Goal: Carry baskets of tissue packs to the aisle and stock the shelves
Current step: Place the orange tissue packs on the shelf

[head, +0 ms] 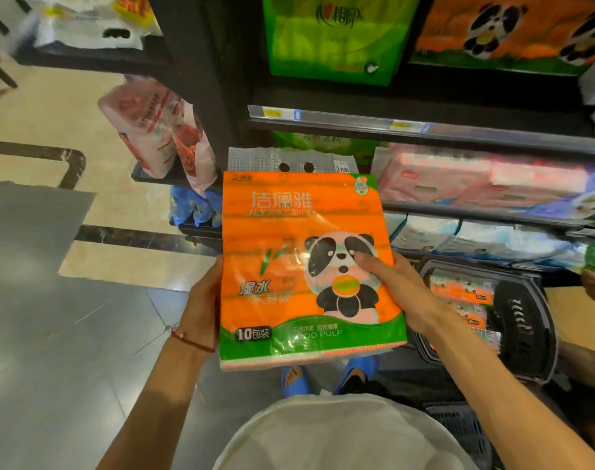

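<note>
The person is holding the orange panda tissue pack point(289, 232) upright in both hands, in front of the lower shelves and above the floor. The left hand point(202, 300) is gripping its left edge with the fingers curled behind. The right hand point(401, 293) is pinching the right side, thumb lying across the panda face. The film looks slick and the pack soft, so an edge grip could be letting it sag or slip, and the punched header could be catching on the shelf rail point(425, 127) going in. Counting: one pack in hand, one matching pack point(513, 28) on the upper shelf, at least three in the black basket point(523, 317) — more may be hiding beneath — and a second basket point(458, 425) at lower right.
</note>
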`<state>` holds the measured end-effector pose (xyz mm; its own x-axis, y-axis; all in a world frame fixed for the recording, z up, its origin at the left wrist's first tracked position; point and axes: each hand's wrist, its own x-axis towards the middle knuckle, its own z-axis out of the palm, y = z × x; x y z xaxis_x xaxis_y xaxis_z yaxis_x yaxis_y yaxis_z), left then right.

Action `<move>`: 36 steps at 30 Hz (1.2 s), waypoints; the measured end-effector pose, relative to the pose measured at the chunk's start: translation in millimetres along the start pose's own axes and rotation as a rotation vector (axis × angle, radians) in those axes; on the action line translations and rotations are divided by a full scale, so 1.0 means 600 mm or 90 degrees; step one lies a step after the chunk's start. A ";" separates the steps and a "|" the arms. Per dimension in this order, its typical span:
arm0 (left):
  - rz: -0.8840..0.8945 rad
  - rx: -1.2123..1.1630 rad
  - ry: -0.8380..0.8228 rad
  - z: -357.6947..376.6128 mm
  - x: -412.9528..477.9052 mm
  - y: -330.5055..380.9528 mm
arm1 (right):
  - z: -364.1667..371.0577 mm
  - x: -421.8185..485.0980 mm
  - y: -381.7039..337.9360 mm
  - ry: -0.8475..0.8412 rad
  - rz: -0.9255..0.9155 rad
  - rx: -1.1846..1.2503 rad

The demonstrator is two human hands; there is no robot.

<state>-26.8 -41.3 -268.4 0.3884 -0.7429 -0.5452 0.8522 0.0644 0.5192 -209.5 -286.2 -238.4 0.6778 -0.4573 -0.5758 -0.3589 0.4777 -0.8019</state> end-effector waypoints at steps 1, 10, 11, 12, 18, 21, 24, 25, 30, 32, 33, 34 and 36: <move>0.016 -0.001 0.015 0.009 0.004 0.001 | -0.004 -0.001 -0.001 0.010 -0.015 0.002; 0.034 0.226 0.004 0.140 0.090 -0.014 | -0.093 -0.036 -0.040 0.098 -0.155 -0.010; 0.033 0.215 0.000 0.156 0.105 -0.020 | -0.108 -0.037 -0.047 0.107 -0.165 -0.002; 0.032 0.211 -0.005 0.179 0.116 -0.024 | -0.124 -0.038 -0.053 0.114 -0.172 0.007; 0.060 0.286 -0.043 0.306 0.202 -0.046 | -0.244 -0.026 -0.094 0.162 -0.184 0.052; 0.065 0.325 -0.044 0.376 0.253 -0.063 | -0.317 -0.015 -0.121 0.172 -0.193 0.073; 0.076 0.395 -0.035 0.460 0.294 -0.085 | -0.399 -0.004 -0.152 0.188 -0.205 0.092; 0.083 0.410 -0.027 0.488 0.306 -0.092 | -0.426 0.002 -0.161 0.180 -0.210 0.095; 0.077 0.403 -0.009 0.607 0.375 -0.121 | -0.542 0.025 -0.200 0.157 -0.227 0.050; 0.072 0.415 0.000 0.644 0.404 -0.128 | -0.578 0.039 -0.217 0.184 -0.245 0.037; 0.072 0.423 0.008 0.660 0.417 -0.130 | -0.592 0.045 -0.227 0.198 -0.256 0.028; 0.076 0.430 0.016 0.676 0.427 -0.132 | -0.604 0.051 -0.236 0.209 -0.269 0.026; 0.106 0.441 0.036 0.701 0.448 -0.136 | -0.623 0.064 -0.253 0.221 -0.293 0.025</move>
<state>-139.6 -526.4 -180.6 0.5275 -0.7233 -0.4455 0.3683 -0.2779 0.8872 -368.9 -656.5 -198.2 0.5062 -0.8407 -0.1924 -0.0480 0.1953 -0.9796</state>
